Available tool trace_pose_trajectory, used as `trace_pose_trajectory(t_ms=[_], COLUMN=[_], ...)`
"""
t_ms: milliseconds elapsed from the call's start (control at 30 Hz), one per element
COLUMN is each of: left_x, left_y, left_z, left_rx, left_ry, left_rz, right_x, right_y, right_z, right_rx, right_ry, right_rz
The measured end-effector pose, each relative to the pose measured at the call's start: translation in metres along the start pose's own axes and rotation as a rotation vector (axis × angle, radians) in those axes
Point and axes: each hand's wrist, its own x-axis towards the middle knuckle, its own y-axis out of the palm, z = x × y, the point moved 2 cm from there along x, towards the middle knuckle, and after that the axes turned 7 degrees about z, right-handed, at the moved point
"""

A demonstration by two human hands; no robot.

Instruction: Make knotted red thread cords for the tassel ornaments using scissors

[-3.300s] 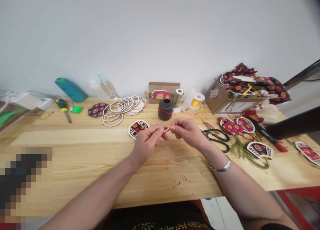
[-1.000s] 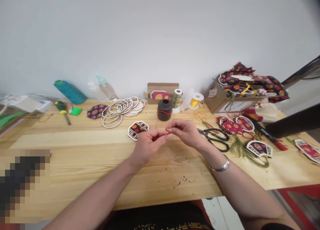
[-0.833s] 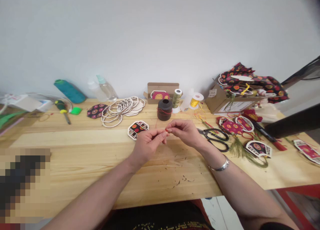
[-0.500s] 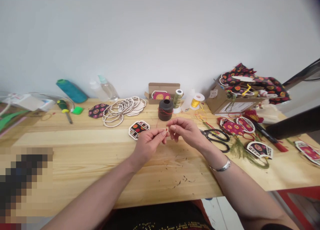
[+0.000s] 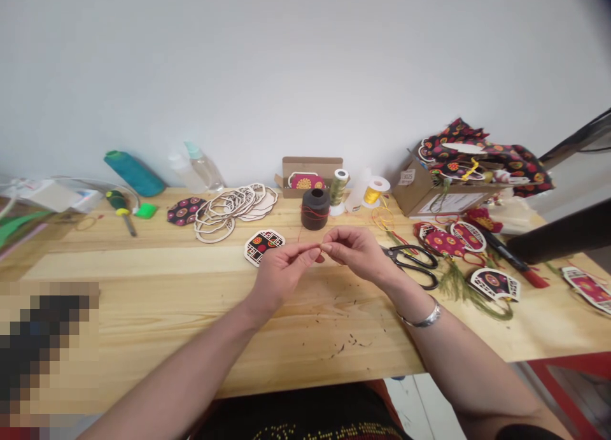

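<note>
My left hand point(image 5: 287, 266) and my right hand point(image 5: 354, 250) meet above the middle of the table, fingertips touching. Thumb and forefinger of each are pinched on a thin red thread, mostly hidden by the fingers. Just behind the hands stands a black cone spool point(image 5: 316, 209) with red thread wound around it; a strand hangs from it toward my left hand. An octagonal wooden-framed ornament point(image 5: 264, 246) with patterned black fabric lies flat beside my left hand, partly behind it. Black-handled scissors point(image 5: 414, 262) lie right of my right hand.
Pale wooden frames point(image 5: 233, 204) lie in a pile at the back left, near a screwdriver point(image 5: 121, 211) and a teal thread cone point(image 5: 134, 172). Yellow point(image 5: 375, 191) and green point(image 5: 339, 191) spools stand behind. Finished-looking ornaments point(image 5: 494, 283) and a cardboard box point(image 5: 432, 195) occupy the right.
My right hand's fingers have closed to a pinch and come against my left fingertips. My left hand has turned slightly; the things on the table have stayed put.
</note>
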Motion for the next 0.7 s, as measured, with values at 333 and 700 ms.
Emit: trace_pose_trajectory(t_ms=[333,700], left_x=[0.001,0.007], left_y=[-0.001,-0.007], left_z=[-0.003,0.004], left_rx=[0.076,-0.466], left_ry=[0.031,-0.110], left_rz=[-0.055,-0.167], right_x=[0.000,-0.017], right_y=[0.003,0.039], right_z=[0.000,0.004], right_rx=[-0.092,-1.037], right_ry=[0.047,-0.194], right_rz=[-0.028,0.001])
